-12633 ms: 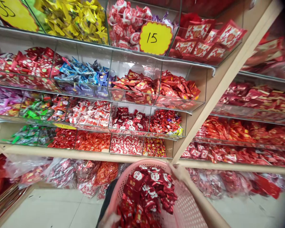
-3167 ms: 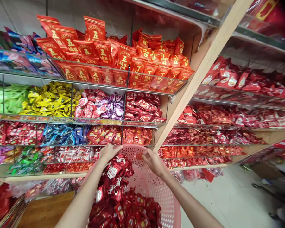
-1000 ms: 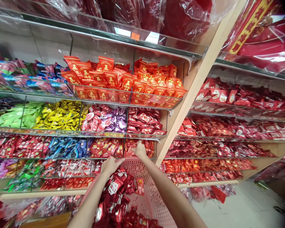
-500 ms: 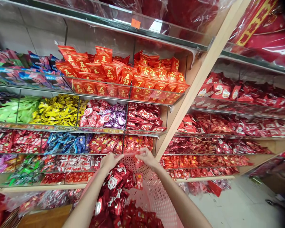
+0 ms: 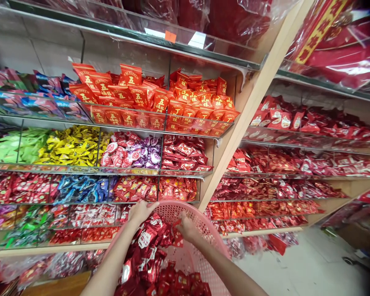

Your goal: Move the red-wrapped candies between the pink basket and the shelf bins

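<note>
A pink perforated basket (image 5: 203,230) is tilted up toward a candy shelf, with a heap of dark red wrapped candies (image 5: 151,255) in it. My left hand (image 5: 142,211) grips the basket's far rim, fingers curled over it. My right hand (image 5: 185,228) is inside the basket near the rim, fingers pinched on a small red candy packet (image 5: 176,236). Just beyond the rim lies the shelf compartment of red and gold packets (image 5: 179,189).
Clear-fronted shelf compartments (image 5: 129,154) hold red, yellow, green, blue and purple candies. A slanted wooden post (image 5: 237,123) divides them from another shelf bay (image 5: 296,164) at the right. Bagged candies (image 5: 49,263) lie below. Tiled floor (image 5: 311,267) shows at the lower right.
My right hand has dropped from the shelf compartment of red and gold packets into the basket with a red packet. My left hand has stayed on the rim.
</note>
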{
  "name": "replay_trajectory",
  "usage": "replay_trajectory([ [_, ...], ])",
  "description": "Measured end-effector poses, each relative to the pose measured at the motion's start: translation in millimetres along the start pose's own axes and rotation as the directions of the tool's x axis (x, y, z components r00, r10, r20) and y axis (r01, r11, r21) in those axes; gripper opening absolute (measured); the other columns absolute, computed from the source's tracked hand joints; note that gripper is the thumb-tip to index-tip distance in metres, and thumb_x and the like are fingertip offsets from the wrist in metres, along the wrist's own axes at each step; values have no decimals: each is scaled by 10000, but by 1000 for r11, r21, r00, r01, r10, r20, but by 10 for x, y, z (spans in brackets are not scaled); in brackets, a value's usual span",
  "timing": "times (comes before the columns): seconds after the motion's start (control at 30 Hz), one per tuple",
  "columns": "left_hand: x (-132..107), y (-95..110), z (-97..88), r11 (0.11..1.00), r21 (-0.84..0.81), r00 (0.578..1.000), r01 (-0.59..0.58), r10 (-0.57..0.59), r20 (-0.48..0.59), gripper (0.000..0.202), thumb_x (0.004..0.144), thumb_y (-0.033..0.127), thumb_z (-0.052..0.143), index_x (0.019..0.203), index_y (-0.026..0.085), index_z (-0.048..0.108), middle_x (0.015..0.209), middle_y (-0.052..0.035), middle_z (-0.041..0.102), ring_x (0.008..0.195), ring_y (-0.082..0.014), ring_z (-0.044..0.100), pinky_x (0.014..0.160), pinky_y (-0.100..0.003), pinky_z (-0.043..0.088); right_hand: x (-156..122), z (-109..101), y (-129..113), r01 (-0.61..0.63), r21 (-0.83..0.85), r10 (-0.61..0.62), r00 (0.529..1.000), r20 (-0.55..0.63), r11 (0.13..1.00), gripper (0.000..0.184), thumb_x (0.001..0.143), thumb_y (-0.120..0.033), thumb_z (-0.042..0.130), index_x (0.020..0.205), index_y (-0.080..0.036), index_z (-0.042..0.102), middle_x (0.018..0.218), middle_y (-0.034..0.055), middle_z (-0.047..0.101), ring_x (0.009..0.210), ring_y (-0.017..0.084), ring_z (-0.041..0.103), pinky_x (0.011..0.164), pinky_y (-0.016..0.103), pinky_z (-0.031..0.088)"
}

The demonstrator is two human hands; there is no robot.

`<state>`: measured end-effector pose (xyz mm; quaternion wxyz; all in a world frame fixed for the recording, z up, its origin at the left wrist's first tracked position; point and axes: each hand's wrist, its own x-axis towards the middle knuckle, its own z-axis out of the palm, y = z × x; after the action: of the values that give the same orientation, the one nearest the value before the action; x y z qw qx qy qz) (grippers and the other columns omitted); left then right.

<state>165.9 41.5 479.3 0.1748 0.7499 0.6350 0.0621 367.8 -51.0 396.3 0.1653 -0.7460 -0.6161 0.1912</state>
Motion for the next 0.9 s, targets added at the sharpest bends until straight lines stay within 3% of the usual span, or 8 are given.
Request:
replay_trajectory([
  [0.17, -4, 0, -2, 1000, 0, 1000, -3, 3, -9, 762, 642, 799, 202, 738, 185, 643, 857, -163, 673, 876, -323, 611, 713, -368, 437, -32, -336, -245, -3, -254, -6, 999, -36, 967, 192, 825, -231, 430, 1001, -169, 475, 882, 106, 624, 847, 213, 583, 629, 256, 352],
  [0.3, 4, -8, 17, 1000, 1, 1000, -2, 2, -9, 759, 643, 796, 206, 732, 183, 644, 859, -164, 673, 868, -330, 612, 706, -373, 437, 144, -759, -401, 85, -219, -125, 976, -176, 972, 183, 874, -252, 340, 919, -188, 505, 863, 64, 614, 771, 165, 577, 631, 234, 349],
  [0.43, 2, -14, 18, 1000, 0, 1000, -14, 14, -11, 771, 638, 803, 193, 726, 182, 641, 853, -167, 673, 862, -334, 613, 703, -379, 437, 471, -1019, -524, 216, -253, -289, 908, -302, 943, 232, 825, -232, 448, 1053, -194, 472, 1047, 71, 565, 978, 190, 495, 775, 263, 356],
  [0.6, -10, -6, -1, 1000, -11, 1000, -5, 4, -4, 758, 638, 802, 202, 707, 186, 638, 837, -158, 678, 856, -321, 617, 704, -368, 440, 832, -1021, -666, 206, -356, -303, 922, -242, 912, 452, 786, -288, 537, 1199, -170, 396, 1155, 114, 534, 1073, 229, 450, 859, 334, 340],
  [0.9, -7, -10, 12, 1000, -9, 1000, 9, -9, -21, 748, 645, 795, 213, 706, 185, 641, 847, -154, 680, 854, -309, 621, 704, -352, 442, 1017, -983, -749, 133, -475, -259, 942, -211, 870, 396, 775, -329, 551, 1105, -120, 487, 1039, 145, 609, 994, 240, 537, 838, 327, 354],
])
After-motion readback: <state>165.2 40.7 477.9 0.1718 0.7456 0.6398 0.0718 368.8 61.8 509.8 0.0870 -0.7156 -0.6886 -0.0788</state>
